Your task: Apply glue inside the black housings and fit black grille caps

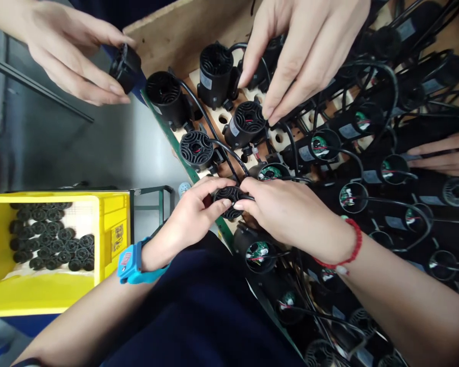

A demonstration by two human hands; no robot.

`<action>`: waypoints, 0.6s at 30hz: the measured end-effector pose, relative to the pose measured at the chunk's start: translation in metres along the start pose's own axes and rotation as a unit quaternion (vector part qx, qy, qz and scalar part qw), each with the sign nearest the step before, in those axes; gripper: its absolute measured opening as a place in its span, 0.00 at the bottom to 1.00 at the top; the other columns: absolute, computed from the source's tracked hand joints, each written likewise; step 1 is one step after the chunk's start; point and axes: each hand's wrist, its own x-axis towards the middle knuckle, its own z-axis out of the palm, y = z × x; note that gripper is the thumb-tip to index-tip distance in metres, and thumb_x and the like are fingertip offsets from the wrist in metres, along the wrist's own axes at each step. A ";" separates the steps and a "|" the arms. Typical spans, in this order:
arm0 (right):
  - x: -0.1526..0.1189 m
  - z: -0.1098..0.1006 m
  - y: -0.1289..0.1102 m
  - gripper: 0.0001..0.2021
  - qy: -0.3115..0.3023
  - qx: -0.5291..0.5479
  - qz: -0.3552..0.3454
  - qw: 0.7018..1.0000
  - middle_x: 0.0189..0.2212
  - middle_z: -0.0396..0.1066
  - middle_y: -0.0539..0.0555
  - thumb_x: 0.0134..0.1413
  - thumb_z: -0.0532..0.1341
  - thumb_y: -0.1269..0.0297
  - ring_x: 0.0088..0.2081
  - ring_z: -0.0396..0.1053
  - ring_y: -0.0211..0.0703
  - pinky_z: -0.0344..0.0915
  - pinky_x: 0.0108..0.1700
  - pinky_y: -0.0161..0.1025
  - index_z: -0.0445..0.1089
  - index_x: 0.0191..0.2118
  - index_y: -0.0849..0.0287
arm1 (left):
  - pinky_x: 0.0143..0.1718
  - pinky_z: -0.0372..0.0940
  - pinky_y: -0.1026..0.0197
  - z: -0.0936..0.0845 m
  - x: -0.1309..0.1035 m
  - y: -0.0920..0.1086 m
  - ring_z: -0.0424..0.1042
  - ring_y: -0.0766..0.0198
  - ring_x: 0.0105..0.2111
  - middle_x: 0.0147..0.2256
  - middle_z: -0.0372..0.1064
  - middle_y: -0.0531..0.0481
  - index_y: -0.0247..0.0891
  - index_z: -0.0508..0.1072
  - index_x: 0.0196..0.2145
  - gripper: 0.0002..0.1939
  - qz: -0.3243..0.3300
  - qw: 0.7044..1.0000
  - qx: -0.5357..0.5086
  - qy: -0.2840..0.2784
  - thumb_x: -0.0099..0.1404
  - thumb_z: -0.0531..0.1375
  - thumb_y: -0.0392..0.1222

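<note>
A black slotted cap (228,200) sits on top of a housing near the tray's front edge, between my two hands. My left hand (204,204) grips its left side, thumb on top and fingers round the rim. My right hand (270,204) pinches the right side, with thumb and index finger close to a black cable. Just behind is a capped black housing (197,151). An uncapped housing (273,172) showing a green circuit board is right beside my right hand; another open one (257,252) stands nearer to me.
Another person's hand (72,56) holds a black cap at upper left; their other hand (302,56) touches a capped housing. A further hand (447,153) is at right. A yellow bin (115,234) with several caps stands left. Cabled housings crowd the wooden tray (164,35).
</note>
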 end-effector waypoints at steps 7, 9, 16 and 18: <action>-0.004 -0.001 -0.003 0.14 0.040 -0.020 -0.007 0.999 0.33 0.76 0.55 0.62 0.55 0.54 0.36 0.73 0.50 0.58 0.33 0.41 0.68 0.44 0.58 | 0.46 0.64 0.58 0.003 -0.003 -0.004 0.69 0.61 0.43 0.46 0.70 0.47 0.37 0.68 0.50 0.17 -0.017 1.000 -0.009 0.022 0.63 0.59 0.37; -0.014 0.002 -0.006 0.17 0.111 -0.046 -0.023 0.992 0.39 0.76 0.58 0.61 0.56 0.54 0.41 0.72 0.52 0.61 0.40 0.45 0.68 0.48 0.61 | 0.45 0.64 0.58 0.004 -0.004 -0.004 0.69 0.61 0.42 0.45 0.70 0.47 0.36 0.68 0.49 0.16 -0.023 0.999 -0.004 0.029 0.62 0.59 0.37; -0.052 0.027 -0.028 0.19 0.173 -0.131 -0.171 0.961 0.59 0.64 0.61 0.62 0.51 0.73 0.63 0.56 0.56 0.55 0.61 0.54 0.63 0.58 0.69 | 0.36 0.63 0.62 0.009 -0.008 -0.008 0.66 0.66 0.34 0.42 0.69 0.50 0.38 0.67 0.46 0.13 0.006 0.998 -0.019 0.059 0.63 0.57 0.36; -0.052 0.030 -0.032 0.19 0.174 -0.134 -0.167 0.961 0.58 0.65 0.63 0.61 0.50 0.75 0.63 0.55 0.57 0.54 0.62 0.56 0.65 0.56 0.72 | 0.35 0.62 0.62 0.010 -0.008 -0.010 0.65 0.67 0.33 0.40 0.68 0.50 0.38 0.67 0.45 0.11 0.014 0.998 -0.025 0.058 0.63 0.57 0.36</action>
